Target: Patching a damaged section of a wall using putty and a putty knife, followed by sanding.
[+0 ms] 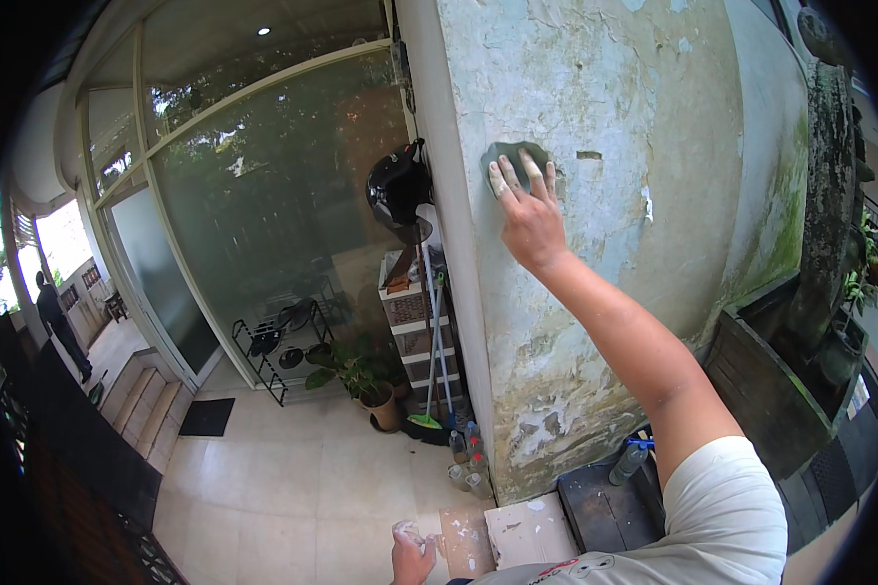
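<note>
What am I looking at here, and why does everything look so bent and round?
There is no machine: this is one picture from a wide fisheye camera worn on a person's head, looking out over their own arms. That lens bends straight edges toward the rim.

The right hand is raised and presses a grey-green pad, perhaps a sponge, flat against a wall with peeling, stained paint. The left hand is low at the bottom edge, curled around something pale that is too small to tell.

At the foot of the wall lie a pale tile and some bottles. Beside the glass doors are a black helmet, a broom, a potted plant and a shoe rack. Another person stands far off on the left.
</note>
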The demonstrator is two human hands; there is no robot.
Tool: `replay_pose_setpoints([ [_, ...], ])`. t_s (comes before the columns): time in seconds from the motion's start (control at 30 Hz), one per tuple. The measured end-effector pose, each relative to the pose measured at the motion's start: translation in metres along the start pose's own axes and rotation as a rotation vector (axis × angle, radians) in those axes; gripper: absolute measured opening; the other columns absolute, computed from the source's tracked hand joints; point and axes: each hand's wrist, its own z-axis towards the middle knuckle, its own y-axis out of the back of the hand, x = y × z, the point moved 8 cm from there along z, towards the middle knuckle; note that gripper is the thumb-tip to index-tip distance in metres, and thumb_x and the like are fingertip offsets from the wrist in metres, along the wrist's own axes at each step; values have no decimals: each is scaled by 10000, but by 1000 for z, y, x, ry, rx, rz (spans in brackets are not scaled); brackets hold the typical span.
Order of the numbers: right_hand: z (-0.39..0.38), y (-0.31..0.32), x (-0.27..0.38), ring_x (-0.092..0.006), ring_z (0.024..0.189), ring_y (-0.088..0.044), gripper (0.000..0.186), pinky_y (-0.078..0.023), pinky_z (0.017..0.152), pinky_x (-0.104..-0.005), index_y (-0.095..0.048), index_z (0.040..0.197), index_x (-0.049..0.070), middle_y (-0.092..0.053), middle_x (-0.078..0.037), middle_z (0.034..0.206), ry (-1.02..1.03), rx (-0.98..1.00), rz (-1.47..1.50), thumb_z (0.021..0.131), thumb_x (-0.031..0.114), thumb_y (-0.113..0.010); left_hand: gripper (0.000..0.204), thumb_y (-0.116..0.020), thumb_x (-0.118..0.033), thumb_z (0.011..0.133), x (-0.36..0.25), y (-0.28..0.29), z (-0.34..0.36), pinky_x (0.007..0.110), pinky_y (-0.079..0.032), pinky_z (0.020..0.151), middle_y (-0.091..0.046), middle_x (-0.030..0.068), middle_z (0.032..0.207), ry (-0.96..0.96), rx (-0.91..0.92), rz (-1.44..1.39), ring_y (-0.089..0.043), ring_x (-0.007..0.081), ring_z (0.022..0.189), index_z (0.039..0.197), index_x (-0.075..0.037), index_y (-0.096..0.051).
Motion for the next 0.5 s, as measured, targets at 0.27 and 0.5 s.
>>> replay_pose_setpoints([
  [0.27, 23, 1, -9, -335, 1394, -345, 547, -155, 1161, -605, -531, 1354, 47, -524, -101, 1408, 19, 13, -65, 808, 51, -508, 539, -692, -151, 823, -3, -14, -25, 371, -495, 711, -574, 130, 808, 79, 124, 2, -614, 257, 732, 1215, 38, -374],
  [0.5, 0, -2, 2, -340, 1398, -337, 541, -155, 1142, -645, -533, 1355, 64, -519, -95, 1413, 23, 43, -70, 814, 50, -506, 538, -687, -164, 834, -10, -3, -35, 377, -498, 704, -576, 134, 799, -8, 86, 11, -619, 261, 726, 1218, 40, -368],
])
